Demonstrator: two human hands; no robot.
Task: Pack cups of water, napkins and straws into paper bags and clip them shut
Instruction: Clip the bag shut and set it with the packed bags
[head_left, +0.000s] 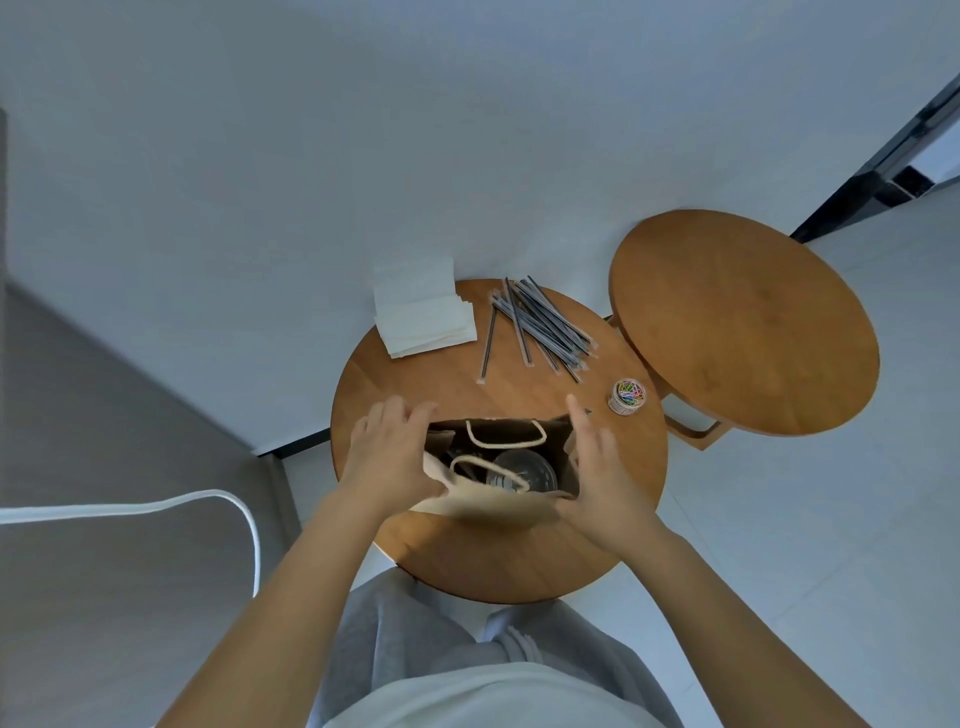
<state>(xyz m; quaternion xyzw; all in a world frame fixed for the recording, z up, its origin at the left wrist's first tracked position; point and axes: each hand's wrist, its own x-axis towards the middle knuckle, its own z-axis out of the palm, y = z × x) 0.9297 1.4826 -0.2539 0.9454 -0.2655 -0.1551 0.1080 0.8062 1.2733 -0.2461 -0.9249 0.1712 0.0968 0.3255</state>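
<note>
Paper bag open on round wooden table

Kraft paper bag (498, 501) with white cord handles stands open at the near middle of the round, smooth wooden table (498, 561), a clear plastic cup (524, 470) inside. Both hands grasp its rim: left hand (387, 457) at the left edge, right hand (597, 478) at the right. Folded white napkins (423, 317), dark wrapped straws (540, 327) and a small jar of coloured paper clips (628, 396) lie beyond. A second round wooden table (743, 322) stands alongside on pale floor tiles (831, 519).
</note>
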